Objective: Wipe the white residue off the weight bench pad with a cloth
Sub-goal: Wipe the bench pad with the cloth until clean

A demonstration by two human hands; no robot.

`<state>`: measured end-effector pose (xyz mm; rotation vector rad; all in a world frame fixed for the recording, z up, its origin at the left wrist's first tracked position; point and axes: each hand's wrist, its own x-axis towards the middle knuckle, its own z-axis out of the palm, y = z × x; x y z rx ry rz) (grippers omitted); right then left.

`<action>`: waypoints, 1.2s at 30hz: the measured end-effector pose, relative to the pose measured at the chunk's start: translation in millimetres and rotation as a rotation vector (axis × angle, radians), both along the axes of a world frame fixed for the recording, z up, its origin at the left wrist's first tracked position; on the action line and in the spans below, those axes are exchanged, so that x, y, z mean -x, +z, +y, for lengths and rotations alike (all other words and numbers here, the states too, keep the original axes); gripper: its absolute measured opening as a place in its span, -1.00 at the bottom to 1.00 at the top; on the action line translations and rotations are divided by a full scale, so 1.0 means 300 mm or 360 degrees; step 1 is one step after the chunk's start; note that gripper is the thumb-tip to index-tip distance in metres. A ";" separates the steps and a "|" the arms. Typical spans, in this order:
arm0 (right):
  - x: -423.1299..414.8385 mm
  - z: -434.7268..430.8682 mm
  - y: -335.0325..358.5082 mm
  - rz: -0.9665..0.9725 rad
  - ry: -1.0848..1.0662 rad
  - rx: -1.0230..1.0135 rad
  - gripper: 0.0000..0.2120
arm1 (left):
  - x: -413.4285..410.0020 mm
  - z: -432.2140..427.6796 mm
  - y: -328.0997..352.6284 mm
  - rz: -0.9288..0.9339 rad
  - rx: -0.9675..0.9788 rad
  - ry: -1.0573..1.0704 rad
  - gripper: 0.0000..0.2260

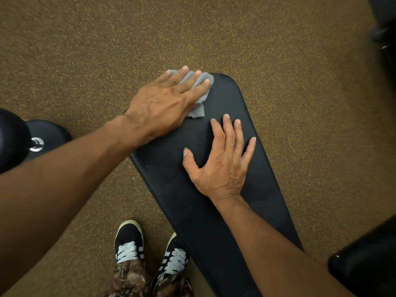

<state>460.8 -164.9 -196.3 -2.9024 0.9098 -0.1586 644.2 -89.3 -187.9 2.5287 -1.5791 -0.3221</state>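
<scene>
Head view: left hand (162, 101) presses grey cloth (198, 93), fingers straight, onto the far left corner of the bench pad (246, 99); right hand (220, 166) rests flat, fingers spread, mid-pad. Wiping appears in progress; the next stroke should draw the cloth along the pad under firm pressure.

— What colour is the pad (192, 211)?
— Black, pebble-grained. The cloth (196, 111) on it is grey.
— The floor (300, 103) around the pad?
— Brown, flecked yellow-orange. Shoes (128, 243) beside the pad: black, white laces.
</scene>
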 end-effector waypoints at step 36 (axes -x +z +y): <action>-0.003 -0.004 0.009 -0.0033 -0.0007 -0.0087 -0.24 | -0.061 -0.118 0.017 0.0101 0.0057 -0.0216 -0.56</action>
